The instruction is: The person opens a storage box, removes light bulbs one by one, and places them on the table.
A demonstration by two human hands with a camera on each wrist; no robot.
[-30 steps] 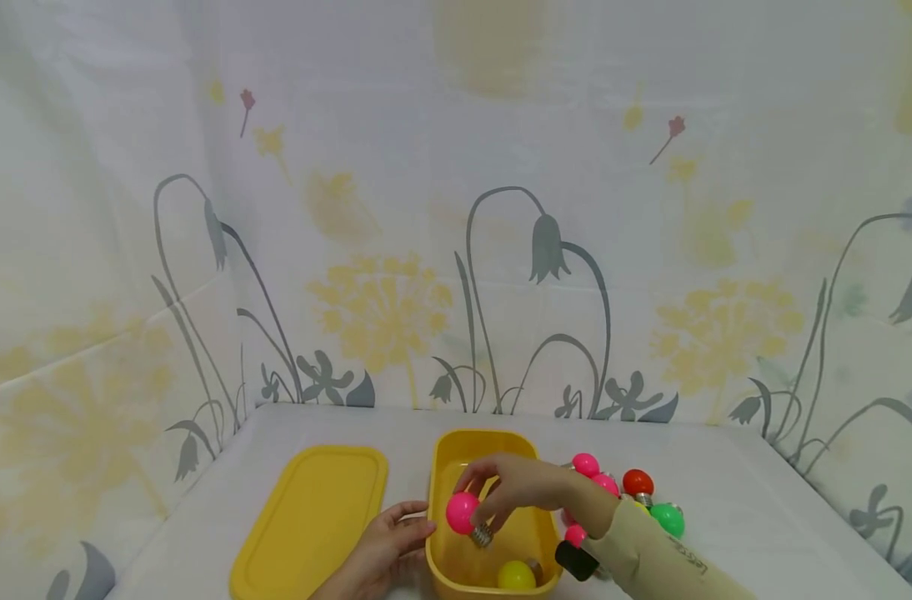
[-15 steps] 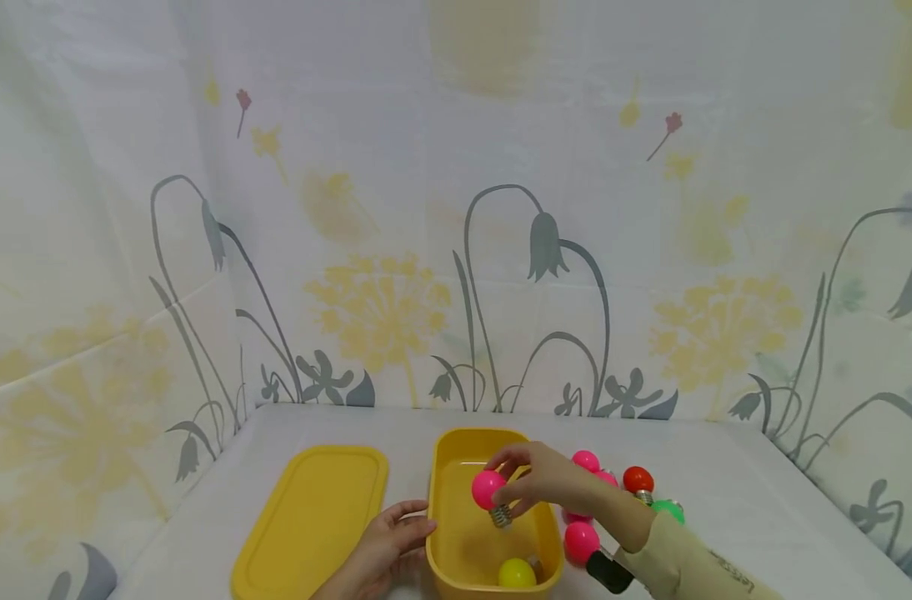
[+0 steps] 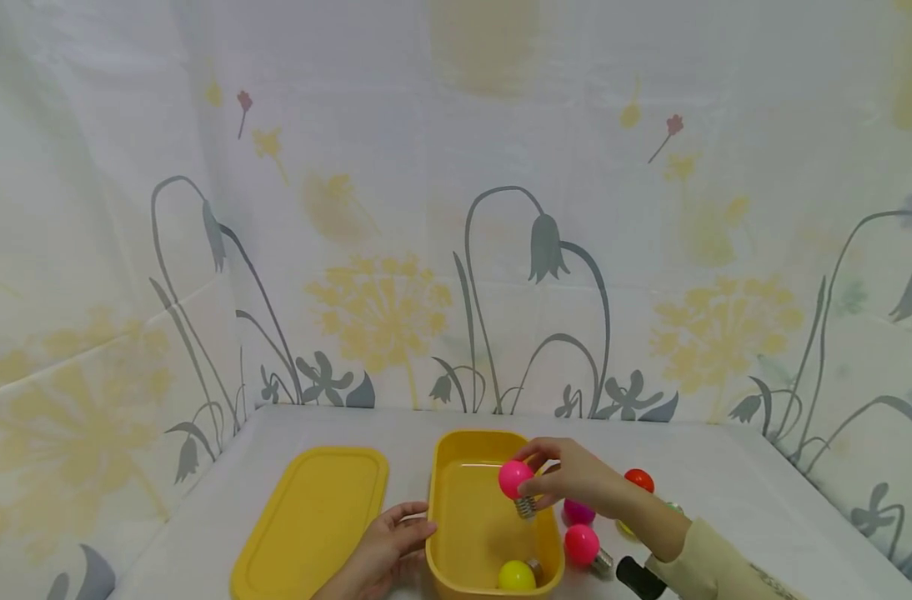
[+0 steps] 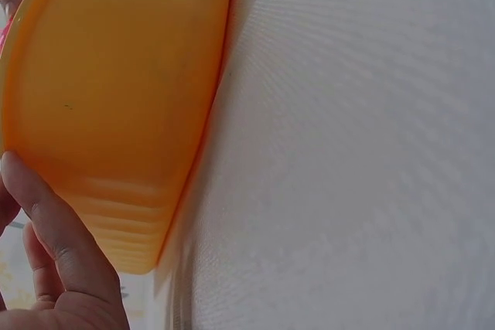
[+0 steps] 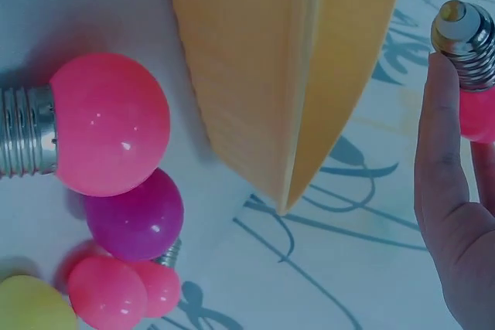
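In the head view my right hand [image 3: 576,477] pinches a pink light bulb [image 3: 516,478] above the right side of a yellow plastic box [image 3: 456,492]. The bulb's silver screw base points down and towards the person; in the right wrist view that base [image 5: 468,40] shows beside a fingertip. Inside the box, near its front end, lies a yellow bulb [image 3: 516,575]. My left hand [image 3: 388,546] touches the box's left side with fairly straight fingers. In the left wrist view its fingertip meets the orange-looking box wall [image 4: 116,75] near the rim.
A flat yellow lid [image 3: 313,517] lies left of the box. To the right are loose bulbs: pink [image 3: 582,543], purple [image 3: 578,511], red [image 3: 639,480], and others partly hidden by the right arm. A black camera [image 3: 640,577] sits at the right wrist.
My right hand has moved right with the pink bulb, from over the box's middle to near its right rim. The left hand and the box have stayed in place.
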